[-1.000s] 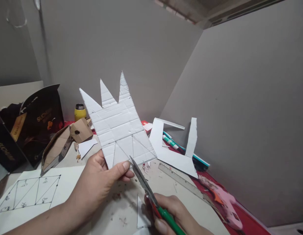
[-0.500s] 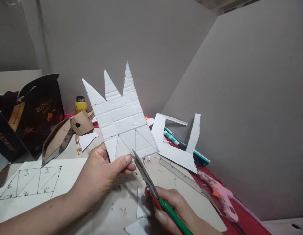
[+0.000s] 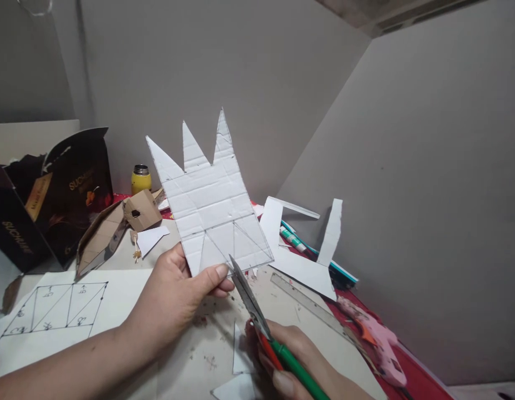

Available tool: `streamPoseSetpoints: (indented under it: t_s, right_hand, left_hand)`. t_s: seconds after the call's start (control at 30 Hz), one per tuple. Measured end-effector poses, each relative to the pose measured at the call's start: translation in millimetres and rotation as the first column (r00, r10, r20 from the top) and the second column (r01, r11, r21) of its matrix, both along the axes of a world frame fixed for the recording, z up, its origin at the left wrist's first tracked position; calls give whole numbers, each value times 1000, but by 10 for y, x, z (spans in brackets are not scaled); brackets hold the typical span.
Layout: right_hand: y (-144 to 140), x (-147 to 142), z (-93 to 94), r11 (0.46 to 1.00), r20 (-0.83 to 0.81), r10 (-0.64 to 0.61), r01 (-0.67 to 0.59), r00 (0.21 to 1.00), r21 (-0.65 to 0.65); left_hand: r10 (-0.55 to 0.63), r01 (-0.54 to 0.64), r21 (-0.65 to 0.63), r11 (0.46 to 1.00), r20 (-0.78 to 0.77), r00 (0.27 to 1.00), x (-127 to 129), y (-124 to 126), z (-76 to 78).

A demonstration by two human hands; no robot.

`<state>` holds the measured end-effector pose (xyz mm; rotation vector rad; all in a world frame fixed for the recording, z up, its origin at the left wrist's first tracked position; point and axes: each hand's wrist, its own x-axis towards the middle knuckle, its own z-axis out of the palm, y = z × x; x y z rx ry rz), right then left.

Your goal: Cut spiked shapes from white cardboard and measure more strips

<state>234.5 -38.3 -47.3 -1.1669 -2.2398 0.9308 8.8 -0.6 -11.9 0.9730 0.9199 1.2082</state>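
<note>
Left hand (image 3: 174, 297): I see it pinching the lower left corner of the white spiked corrugated cardboard cutout (image 3: 211, 208), thumb on its face
Right hand (image 3: 299, 361): closed round the green-and-red-handled scissors (image 3: 261, 325)
Blades: slightly parted, tips touching the cutout's bottom edge
Bearing: cutout at 11 o'clock from scissors, long axis near upright, spikes at 12
Nearer: left hand

The white cardboard cutout (image 3: 209, 203) is matt, its face ribbed with corrugation lines and pencilled. The scissors (image 3: 261, 322) have bright metal blades and glossy green-and-red plastic handles. At 3 o'clock from them lie a dull metal ruler (image 3: 311, 305) and a smooth pink plastic glue gun (image 3: 376, 339). At 9 o'clock stands a glossy dark printed box (image 3: 53, 194) beside raw brown cardboard (image 3: 115, 228).
</note>
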Motion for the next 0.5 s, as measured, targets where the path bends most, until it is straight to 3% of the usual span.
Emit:
streamPoseSetpoints:
  t_s: [0.13,0.33,0.5]
  right_hand:
    - [-1,-9,0,999,-29,50,-50,998,2]
    - [-61,-20,-29,996,-15,-68,69,998,56]
    - [28,19,-100,999,-1,34,-34,999,14]
  left_hand:
    - [7,-7,-4,1000,-23,1000,-7,-12,-1]
    - [3,-3,2,1000,-64,998,-19,-22,-41]
    - [7,-7,7,1000,-47,999,2,-9,-45]
